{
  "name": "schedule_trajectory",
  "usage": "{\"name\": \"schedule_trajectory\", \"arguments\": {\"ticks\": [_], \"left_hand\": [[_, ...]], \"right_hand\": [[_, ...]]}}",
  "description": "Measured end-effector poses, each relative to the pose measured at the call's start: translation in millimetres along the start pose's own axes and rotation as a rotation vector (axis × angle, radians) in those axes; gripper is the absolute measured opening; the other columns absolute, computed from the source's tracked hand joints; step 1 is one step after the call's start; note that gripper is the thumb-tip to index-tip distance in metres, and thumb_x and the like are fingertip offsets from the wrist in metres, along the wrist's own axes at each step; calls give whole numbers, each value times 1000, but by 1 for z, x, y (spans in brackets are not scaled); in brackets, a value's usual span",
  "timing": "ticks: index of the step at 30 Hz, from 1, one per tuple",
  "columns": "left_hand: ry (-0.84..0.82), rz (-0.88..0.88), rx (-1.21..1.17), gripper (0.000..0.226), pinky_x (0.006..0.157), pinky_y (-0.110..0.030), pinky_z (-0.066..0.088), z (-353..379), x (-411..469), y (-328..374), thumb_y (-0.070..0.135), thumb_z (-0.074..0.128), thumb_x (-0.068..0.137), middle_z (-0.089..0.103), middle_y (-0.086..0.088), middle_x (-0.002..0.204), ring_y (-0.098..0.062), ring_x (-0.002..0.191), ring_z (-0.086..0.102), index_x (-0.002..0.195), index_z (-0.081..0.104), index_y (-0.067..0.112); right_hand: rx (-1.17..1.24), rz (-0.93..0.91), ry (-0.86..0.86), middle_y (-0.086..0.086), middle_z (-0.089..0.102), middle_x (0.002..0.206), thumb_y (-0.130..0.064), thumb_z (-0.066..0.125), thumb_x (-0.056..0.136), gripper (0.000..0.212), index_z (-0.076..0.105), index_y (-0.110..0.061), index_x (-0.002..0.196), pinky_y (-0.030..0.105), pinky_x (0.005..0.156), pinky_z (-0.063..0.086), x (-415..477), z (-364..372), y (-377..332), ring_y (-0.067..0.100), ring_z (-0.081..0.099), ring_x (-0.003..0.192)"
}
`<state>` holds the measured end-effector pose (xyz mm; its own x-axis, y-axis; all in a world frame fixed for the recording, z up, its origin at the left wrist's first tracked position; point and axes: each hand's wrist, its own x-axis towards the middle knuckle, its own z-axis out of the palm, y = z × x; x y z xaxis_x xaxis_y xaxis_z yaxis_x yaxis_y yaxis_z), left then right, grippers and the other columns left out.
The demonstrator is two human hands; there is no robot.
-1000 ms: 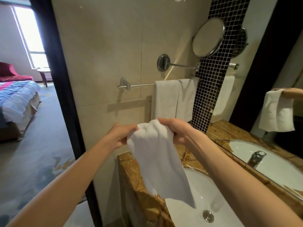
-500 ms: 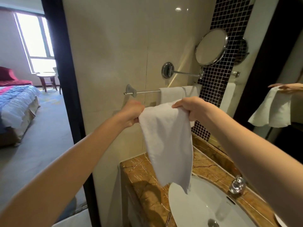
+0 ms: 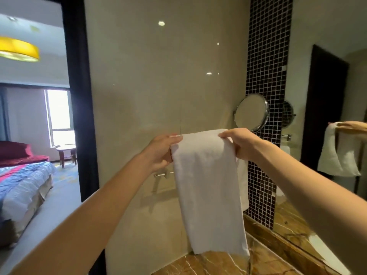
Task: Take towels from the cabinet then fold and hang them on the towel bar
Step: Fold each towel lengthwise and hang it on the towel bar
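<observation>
1. The left grip (image 3: 160,152) is clamped on the upper left corner of the white towel (image 3: 208,195). Its fingers are curled round the edge of the cloth.
2. The right grip (image 3: 240,144) is clamped on the upper right corner, with its fingers curled over the top fold.
3. The towel is held in the air between the two grips. Its top edge is stretched level, and the rest hangs down as a long, narrow strip in front of the beige wall (image 3: 158,86).
4. The towel's lower edge ends just above the brown marble table (image 3: 208,263).
5. A short end of the towel bar (image 3: 163,174) shows just below the left grip, to the left of the cloth. The towel's top edge is above the bar and does not rest on it, and the rest of the bar is hidden behind the towel.
6. A second towel (image 3: 243,187) shows as a thin white strip behind the held towel's right edge. What it hangs from is hidden.
7. A round mirror (image 3: 251,112) stands above the right grip, beside the black mosaic strip (image 3: 266,56).
8. The wall mirror (image 3: 327,86) at far right reflects a hand and a hanging towel.
9. Through the dark door frame (image 3: 79,96) on the left are a bed (image 3: 23,185), a bright window (image 3: 59,116) and a yellow ceiling lamp (image 3: 17,49).
</observation>
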<state>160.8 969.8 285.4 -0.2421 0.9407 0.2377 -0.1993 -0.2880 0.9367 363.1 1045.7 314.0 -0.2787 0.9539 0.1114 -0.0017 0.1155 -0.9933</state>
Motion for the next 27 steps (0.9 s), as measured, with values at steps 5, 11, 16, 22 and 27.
{"name": "schedule_trajectory", "arguments": {"ticks": [5, 11, 16, 22, 27], "left_hand": [[-5, 117, 93, 74, 60, -25, 56, 17, 28, 31, -18, 55, 82, 49, -22, 132, -26, 93, 59, 146, 27, 7], [26, 203, 193, 64, 64, -23, 56, 18, 71, 73, -16, 52, 86, 53, -24, 131, -25, 99, 58, 144, 32, 3], [80, 235, 288, 47, 58, -23, 57, 12, 113, 95, -11, 52, 89, 60, -17, 117, -17, 80, 63, 133, 49, 5], [118, 263, 335, 45, 56, -21, 55, 2, 159, 104, -8, 53, 89, 60, -13, 110, -14, 76, 62, 132, 50, 6], [155, 322, 367, 47, 50, -18, 47, 2, 190, 112, -7, 54, 87, 61, -10, 107, -14, 74, 58, 131, 53, 12]], "right_hand": [[-110, -113, -27, 18, 67, 93, -3, 71, 80, 16, 64, 4, 93, 43, 81, 55, 33, -1, -35, 28, 66, 78], [-85, -231, 54, 12, 67, 85, -3, 75, 78, 35, 60, 5, 109, 24, 48, 53, 71, 8, -84, 17, 64, 63], [-23, -314, 22, 15, 66, 117, 0, 67, 81, 35, 65, -5, 116, 31, 74, 53, 125, 22, -106, 21, 64, 85], [29, -378, -34, 11, 66, 115, 2, 62, 85, 40, 61, -6, 125, 31, 80, 53, 184, 31, -110, 19, 66, 88], [54, -451, -47, 8, 66, 116, -1, 62, 86, 41, 62, -13, 125, 33, 87, 54, 219, 35, -118, 22, 66, 102]]}}
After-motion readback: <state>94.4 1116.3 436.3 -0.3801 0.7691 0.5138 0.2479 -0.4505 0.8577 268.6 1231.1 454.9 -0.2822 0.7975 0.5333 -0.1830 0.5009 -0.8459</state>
